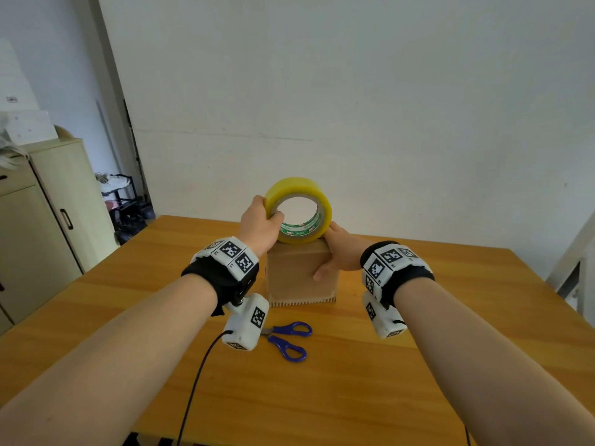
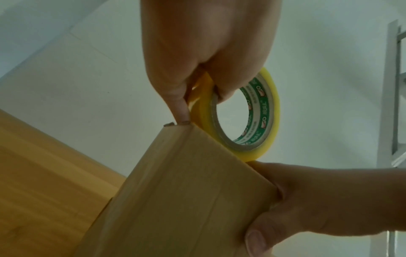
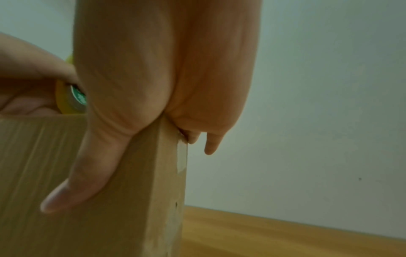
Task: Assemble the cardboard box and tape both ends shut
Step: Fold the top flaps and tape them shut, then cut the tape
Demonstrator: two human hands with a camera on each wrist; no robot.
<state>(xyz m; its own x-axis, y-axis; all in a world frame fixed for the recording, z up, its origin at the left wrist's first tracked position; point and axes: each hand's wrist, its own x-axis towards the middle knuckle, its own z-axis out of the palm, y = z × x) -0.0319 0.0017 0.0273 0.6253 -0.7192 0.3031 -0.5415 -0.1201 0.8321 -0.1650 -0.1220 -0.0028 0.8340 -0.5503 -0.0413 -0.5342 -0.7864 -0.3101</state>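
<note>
wooden table (image 1: 450, 317), beige cabinet (image 1: 48, 220), black rack (image 1: 124, 201)

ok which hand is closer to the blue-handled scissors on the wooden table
Left. The left hand grips the yellow tape roll, above and behind the scissors; the right hand holds the cardboard box, farther right.

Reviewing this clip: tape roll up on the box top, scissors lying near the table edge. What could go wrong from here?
1. The cardboard box stands tall on one end, and only the right hand steadies its top corner; pulling the tape roll with the left hand could tip it.
2. The scissors lie under the left wrist, and both hands are busy, so cutting may mean letting go of the box.
</note>
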